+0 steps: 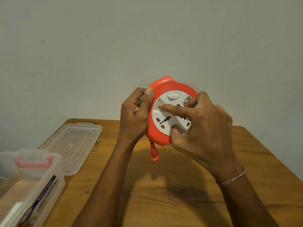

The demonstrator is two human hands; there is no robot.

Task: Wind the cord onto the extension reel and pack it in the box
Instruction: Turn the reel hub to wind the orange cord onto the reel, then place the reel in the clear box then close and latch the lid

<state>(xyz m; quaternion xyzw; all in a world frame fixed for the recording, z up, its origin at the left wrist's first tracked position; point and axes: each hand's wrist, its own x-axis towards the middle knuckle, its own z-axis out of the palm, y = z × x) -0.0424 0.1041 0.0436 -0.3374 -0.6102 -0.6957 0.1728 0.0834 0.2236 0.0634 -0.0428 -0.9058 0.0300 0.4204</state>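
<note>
The extension reel (164,95), a round orange casing with a white socket face, is held up in the air above the far part of the wooden table (180,185), its face tilted toward the person. A white oval switch (173,96) sits near the top of the face. From the reel's lower edge an orange plug (154,153) hangs down on a very short bit of cord (nearly all of the cord is out of sight inside the casing).

The left hand (134,117) grips the reel's left rim, fingers curled behind it and the thumb laid along the front edge. The right hand (201,126) is on the white face: its forefinger stretches across toward the left, the thumb presses into a dip near the bottom, and the other fingers are bent onto the right side. A red-and-white thread bracelet (232,178) circles the right wrist.

At the near left stands the clear plastic box (54,177), open, with a pink latch and a "MULTI-BOX" label. Its clear lid (72,145) lies flat on the table just behind it.
</note>
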